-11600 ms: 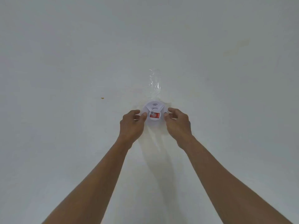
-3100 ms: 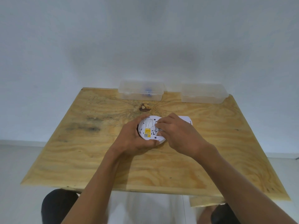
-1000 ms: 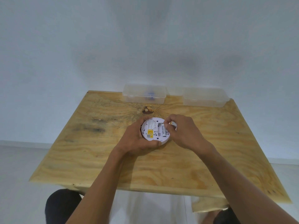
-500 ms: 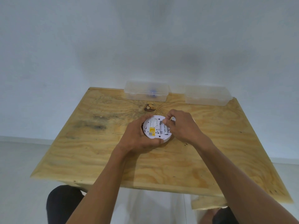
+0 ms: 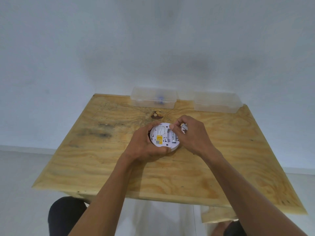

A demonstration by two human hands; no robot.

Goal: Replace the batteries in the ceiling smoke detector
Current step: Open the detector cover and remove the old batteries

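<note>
The round white plastic smoke detector (image 5: pixel 164 137) is held back-side up over the middle of the pale plywood bench (image 5: pixel 105 160), its yellow label (image 5: pixel 159 139) and one white cylindrical battery (image 5: pixel 173 136) seated in its bay being exposed. It is gripped around its left rim by the left hand (image 5: pixel 144 147), while a second white battery (image 5: pixel 184 128) is pinched in the curled fingers of the right hand (image 5: pixel 192 135) just beside the detector's right edge (its thumb lies over the bay). Two clear plastic lidded boxes (image 5: pixel 153 99) (image 5: pixel 217 104) are set along the far edge of the bench, something small and blue being visible inside the left one.
</note>
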